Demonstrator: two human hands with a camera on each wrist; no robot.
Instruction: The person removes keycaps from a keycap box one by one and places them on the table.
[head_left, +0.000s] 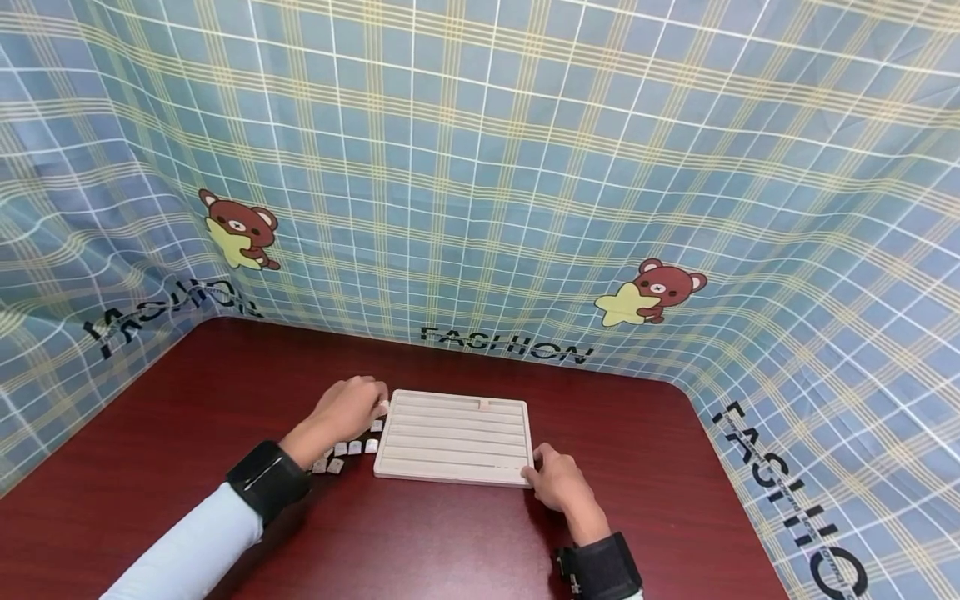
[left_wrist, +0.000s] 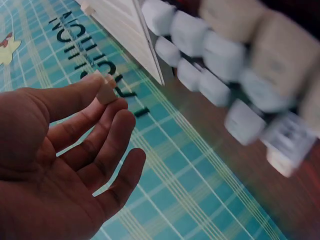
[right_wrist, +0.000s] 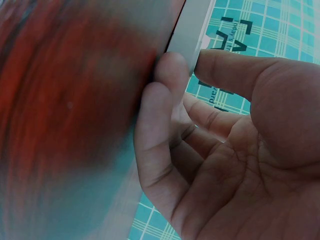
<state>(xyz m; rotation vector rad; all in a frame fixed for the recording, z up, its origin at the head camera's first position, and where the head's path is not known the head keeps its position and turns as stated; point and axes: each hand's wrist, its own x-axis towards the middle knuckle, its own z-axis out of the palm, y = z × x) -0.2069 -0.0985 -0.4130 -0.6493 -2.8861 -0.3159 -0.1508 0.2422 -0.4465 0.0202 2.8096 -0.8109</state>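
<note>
My left hand [head_left: 351,408] is at the left edge of a white ridged tray [head_left: 453,442]. Between thumb and fingertip it pinches a small pale keycap [left_wrist: 106,93], while its other fingers spread loosely in the left wrist view. At the tray's near right corner, my right hand [head_left: 559,482] holds the edge between thumb and fingers, seen close up in the right wrist view. One keycap [head_left: 483,404] sits in the tray's top row, right of the middle. Several loose white and beige keycaps [head_left: 355,447] lie left of the tray, partly hidden behind my left wrist.
The dark red table [head_left: 450,542] carries the tray and keycaps. A blue plaid cloth [head_left: 465,208] with printed bears and lettering rises behind the table and along both sides. Black bands [head_left: 268,483] wrap both wrists.
</note>
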